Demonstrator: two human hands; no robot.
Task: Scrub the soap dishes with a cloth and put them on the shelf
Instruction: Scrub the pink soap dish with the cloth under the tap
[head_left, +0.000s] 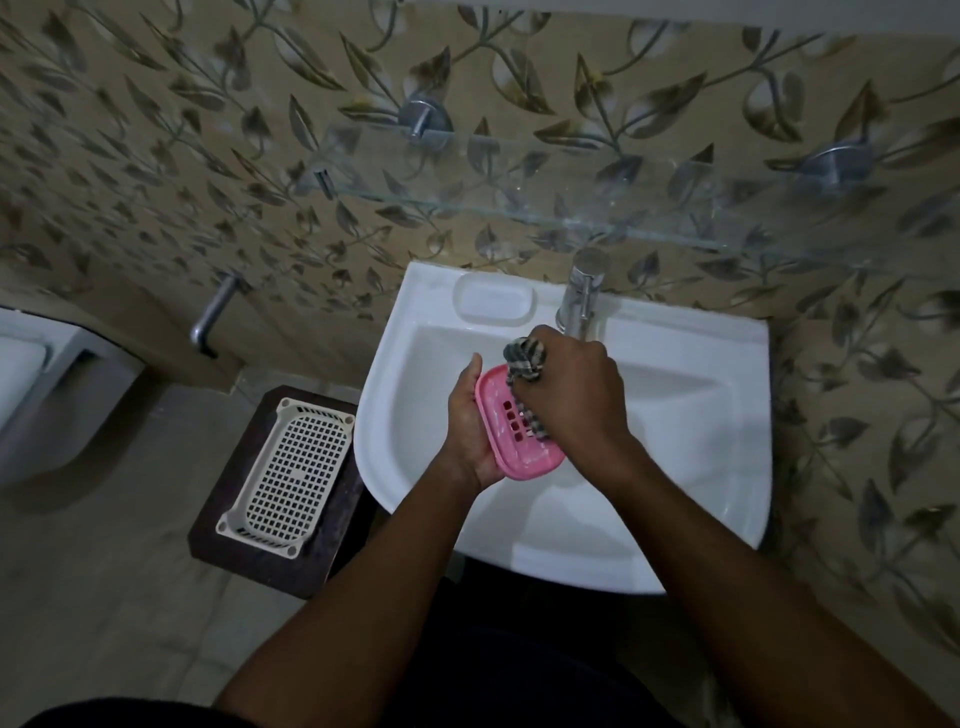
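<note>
A pink soap dish (514, 447) with slots in its floor is held over the white sink (675, 415). My left hand (470, 421) cups it from the left and underneath. My right hand (576, 395) grips a checked grey cloth (524, 358) and presses it into the dish; part of the cloth trails along the dish's right side. A glass shelf (519, 192) on metal brackets runs along the wall above the sink, and nothing stands on it.
A chrome tap (584, 296) stands at the sink's back, just beyond my right hand. A white mesh basket (288, 473) lies on a dark stool (332, 530) left of the sink. A toilet (41, 395) is at the far left. A metal wall tap (213, 317) sticks out beside it.
</note>
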